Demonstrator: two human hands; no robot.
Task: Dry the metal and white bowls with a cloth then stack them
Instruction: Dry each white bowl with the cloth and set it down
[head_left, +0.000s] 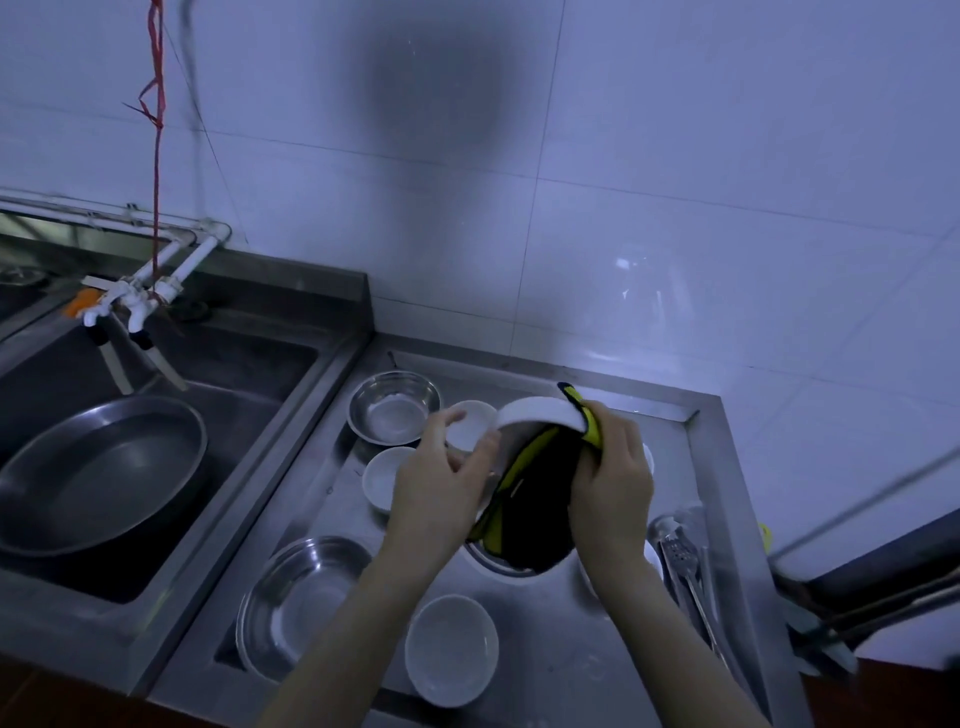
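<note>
- Hands are meeting over the steel drainer tray (727, 467), the landmark for every place given below.
- Left hand (441, 483) is gripping the tilted white bowl (535, 410) by its left rim, thumb up on the outer wall and fingers curling in under the edge.
- Right hand (613, 488) is pressing a black and yellow cloth (540, 499) into that bowl, fingers lying close together and curling around the cloth and the bowl's right rim; a yellow corner is poking up over the rim.
- Held bowl is hanging above the middle of the tray, touching nothing but the two hands and the cloth.
- Small metal bowl (394, 408) is sitting upright at the tray's far left corner.
- Two small white bowls are lying just beside it: one (470, 423) towards the tray's far middle, one (384, 480) nearer, along the left side.
- Large metal bowl (301, 603) is resting at the tray's near left corner.
- Another white bowl (451, 649) is sitting at the near edge, just right of the large metal bowl.
- Metal tongs (685, 566) are lying along the tray's right side.
- Big steel pan (98, 473) is leaning in the sink (291, 364) left of the tray, below two white taps (130, 306).
</note>
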